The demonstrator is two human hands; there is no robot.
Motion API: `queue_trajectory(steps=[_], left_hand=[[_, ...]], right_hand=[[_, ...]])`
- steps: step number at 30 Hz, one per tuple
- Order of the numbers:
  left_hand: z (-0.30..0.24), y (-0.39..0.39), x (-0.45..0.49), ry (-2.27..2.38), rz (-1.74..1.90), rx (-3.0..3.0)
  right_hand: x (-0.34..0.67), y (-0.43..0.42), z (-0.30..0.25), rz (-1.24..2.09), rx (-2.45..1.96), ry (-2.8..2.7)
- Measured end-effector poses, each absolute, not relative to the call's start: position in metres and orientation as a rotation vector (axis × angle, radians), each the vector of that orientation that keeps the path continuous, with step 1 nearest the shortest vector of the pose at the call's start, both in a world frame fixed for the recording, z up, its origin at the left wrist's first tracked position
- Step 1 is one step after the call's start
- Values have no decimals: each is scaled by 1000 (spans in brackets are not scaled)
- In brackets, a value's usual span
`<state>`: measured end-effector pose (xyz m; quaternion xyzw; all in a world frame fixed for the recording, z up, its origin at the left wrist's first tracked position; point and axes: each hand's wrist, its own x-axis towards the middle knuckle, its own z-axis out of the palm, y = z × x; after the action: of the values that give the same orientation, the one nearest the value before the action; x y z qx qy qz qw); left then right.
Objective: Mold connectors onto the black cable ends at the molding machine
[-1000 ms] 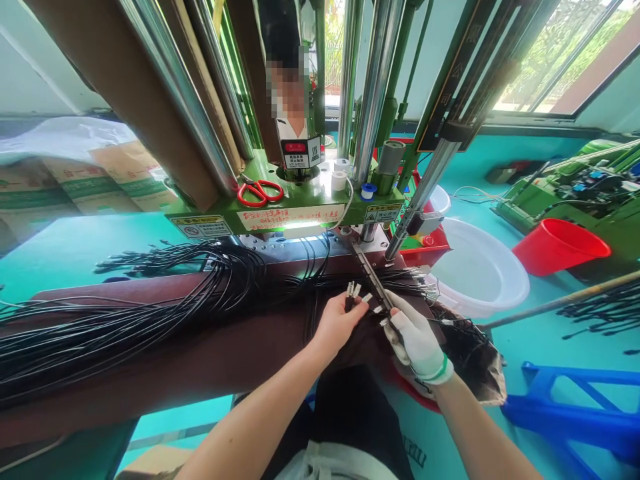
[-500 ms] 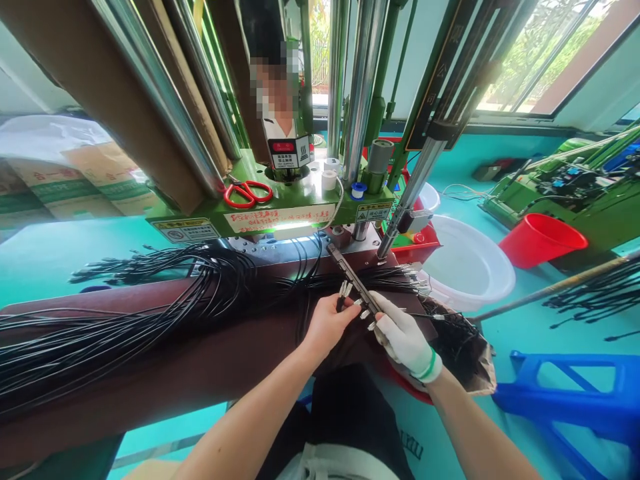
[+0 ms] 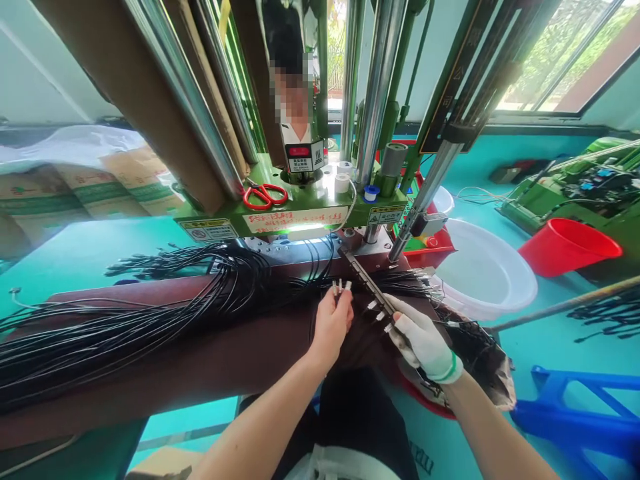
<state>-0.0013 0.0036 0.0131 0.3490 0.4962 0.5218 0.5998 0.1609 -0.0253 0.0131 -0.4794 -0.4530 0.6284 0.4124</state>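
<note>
My bare left hand (image 3: 331, 325) pinches a small bunch of black cables whose metal connector tips (image 3: 341, 286) stick up above the fingers. My right hand (image 3: 423, 340), in a white glove, grips a long dark metal fixture bar (image 3: 367, 285) with several connectors seated along it. The bar slants up and left toward the green moulding machine (image 3: 295, 212). A big bundle of black cables (image 3: 125, 320) lies across the maroon bench (image 3: 200, 360) to the left of both hands.
Red scissors (image 3: 265, 195) and small tape rolls (image 3: 341, 181) lie on the machine's deck. A white basin (image 3: 480, 267) and a red bucket (image 3: 567, 247) stand on the right, a blue stool (image 3: 585, 410) lower right. Another person stands behind the machine. Cardboard boxes (image 3: 100, 180) sit at left.
My left hand has lifted slightly away from the bar with the connector tips now upright. The right hand still holds the bar. The camera shifted a little.
</note>
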Motion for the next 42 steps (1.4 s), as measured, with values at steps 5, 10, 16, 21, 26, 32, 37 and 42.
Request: queue_trajectory(steps=[5,10,16,21,26,32,37,42], left_hand=[[13,9,-4,1193,1080,814],[13,12,-7,1170,1018,817],[8,13,-13,1186,978,877],[5,13,-16,1184,1125,1107],[14,7,-17,1181,1365,869],[20,7,-16,1107,1231,754],[12,13,-14,1220,1136,964],[8,14,-16,1237,1087,977]], right_hand=[[164,-23,15,1610,-1190,-1184],[162,-24,13,1576,-1207,-1223],[155,-25,4,1536,-1111,-1179],[158,-26,7,1535,-1206,-1173],[163,-25,11,1541,-1239,-1224],[163,-26,10,1537,-1260,-1195],[164,-26,12,1565,-1278,-1206],[164,-25,16,1572,-1296,-1239]])
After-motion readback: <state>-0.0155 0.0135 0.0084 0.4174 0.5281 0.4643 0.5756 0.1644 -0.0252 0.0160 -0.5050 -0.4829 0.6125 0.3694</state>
